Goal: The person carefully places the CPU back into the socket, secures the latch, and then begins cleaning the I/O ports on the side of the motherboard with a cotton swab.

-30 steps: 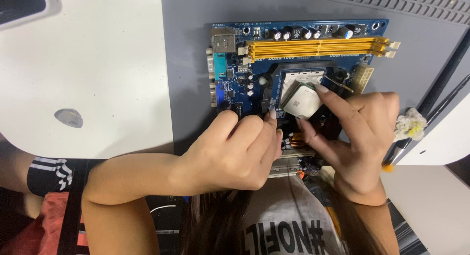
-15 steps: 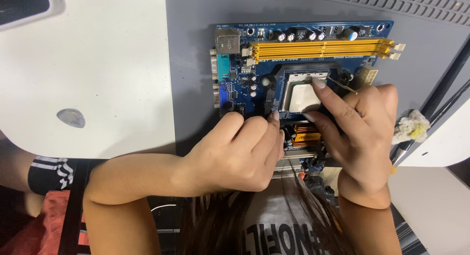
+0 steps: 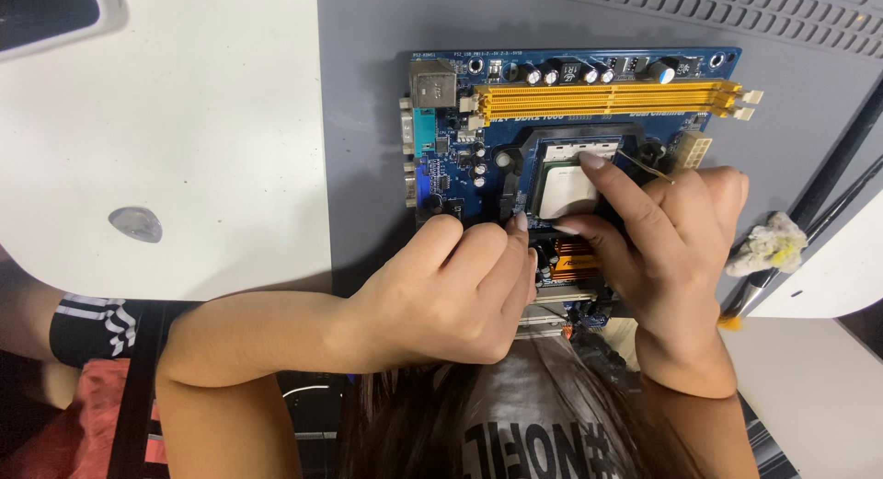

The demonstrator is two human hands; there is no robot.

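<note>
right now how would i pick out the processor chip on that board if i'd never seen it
Find the blue motherboard on the grey surface, then the two long yellow slots along its top. Just below them sits the processor chip, under the right hand fingertips: the only flat, pale square there.

At the top left corner, part of a dark screen (image 3: 41,10) shows, a rounded rectangle framed by a pale grey rim, lying on the white tabletop (image 3: 212,120). Its surface is black and unlit; only its lower right corner is in view, the rest cut off by the picture's edge.

Along the top edge of the blue circuit board (image 3: 460,138) runs a thin line of small white print, too fine to make out. At the bottom of the view, a grey shirt (image 3: 543,433) bears large dark block lettering, seen upside down.

No packages, stuck-on labels or signs can be seen.
</note>
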